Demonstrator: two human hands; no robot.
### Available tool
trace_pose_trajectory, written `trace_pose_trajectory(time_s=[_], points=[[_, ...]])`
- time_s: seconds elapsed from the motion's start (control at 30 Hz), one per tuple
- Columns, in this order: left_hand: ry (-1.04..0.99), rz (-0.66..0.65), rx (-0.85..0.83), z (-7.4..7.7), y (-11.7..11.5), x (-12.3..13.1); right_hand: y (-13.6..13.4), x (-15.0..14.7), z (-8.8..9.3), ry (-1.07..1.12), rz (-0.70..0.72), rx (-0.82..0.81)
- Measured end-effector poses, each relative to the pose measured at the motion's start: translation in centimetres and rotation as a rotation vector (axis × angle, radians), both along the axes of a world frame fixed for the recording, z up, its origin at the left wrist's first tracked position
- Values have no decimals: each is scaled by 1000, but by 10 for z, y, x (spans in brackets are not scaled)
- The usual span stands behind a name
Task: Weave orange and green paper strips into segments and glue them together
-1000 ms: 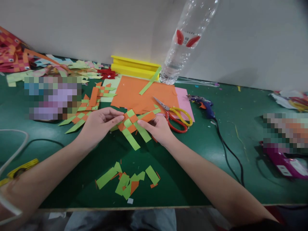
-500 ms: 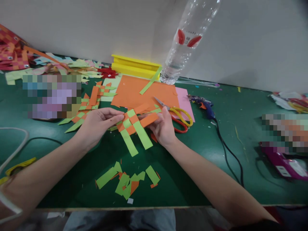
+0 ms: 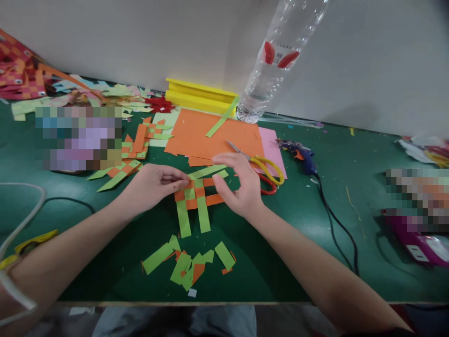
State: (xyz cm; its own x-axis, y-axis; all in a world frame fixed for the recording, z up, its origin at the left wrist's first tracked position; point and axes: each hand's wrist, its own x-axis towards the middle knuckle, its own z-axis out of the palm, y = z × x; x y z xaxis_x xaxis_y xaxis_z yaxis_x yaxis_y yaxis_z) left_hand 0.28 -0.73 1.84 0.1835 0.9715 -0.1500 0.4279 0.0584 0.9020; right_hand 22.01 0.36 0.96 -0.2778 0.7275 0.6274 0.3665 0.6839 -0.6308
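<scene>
A small weave of orange and green paper strips (image 3: 196, 199) lies on the green table (image 3: 301, 234) in front of me. My left hand (image 3: 154, 185) pinches its left edge, fingers pressed together on the strips. My right hand (image 3: 238, 185) hovers over the weave's right side with the fingers curled, thumb and fingertips near a loose green strip (image 3: 206, 172); whether they grip it I cannot make out. Two green strip ends hang down toward me from the weave.
Orange paper sheets (image 3: 206, 133) and a pink sheet lie behind the weave, with yellow-handled scissors (image 3: 261, 171) to the right. A clear bottle (image 3: 273, 61), a yellow box (image 3: 199, 96), a blue glue gun (image 3: 298, 152) with cable, paper offcuts (image 3: 185, 264) and other weaves (image 3: 133, 145) surround it.
The weave has turned from a slanted pose to lie square and a little nearer me. My right hand let go of its orange strip and lifted over the right side.
</scene>
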Motion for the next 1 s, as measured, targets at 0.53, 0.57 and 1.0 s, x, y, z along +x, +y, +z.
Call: trace_pose_trajectory(time_s=[0.53,0.57,1.0], points=[[386,-184,262,-7,4,4,2,-8,-11,-652,259,451],[391,-190,272,-7,3,4,2,-8,-11,-659,258,449],[554,-246,341,-12,5,4,4,-10,-16,-656,310,393]])
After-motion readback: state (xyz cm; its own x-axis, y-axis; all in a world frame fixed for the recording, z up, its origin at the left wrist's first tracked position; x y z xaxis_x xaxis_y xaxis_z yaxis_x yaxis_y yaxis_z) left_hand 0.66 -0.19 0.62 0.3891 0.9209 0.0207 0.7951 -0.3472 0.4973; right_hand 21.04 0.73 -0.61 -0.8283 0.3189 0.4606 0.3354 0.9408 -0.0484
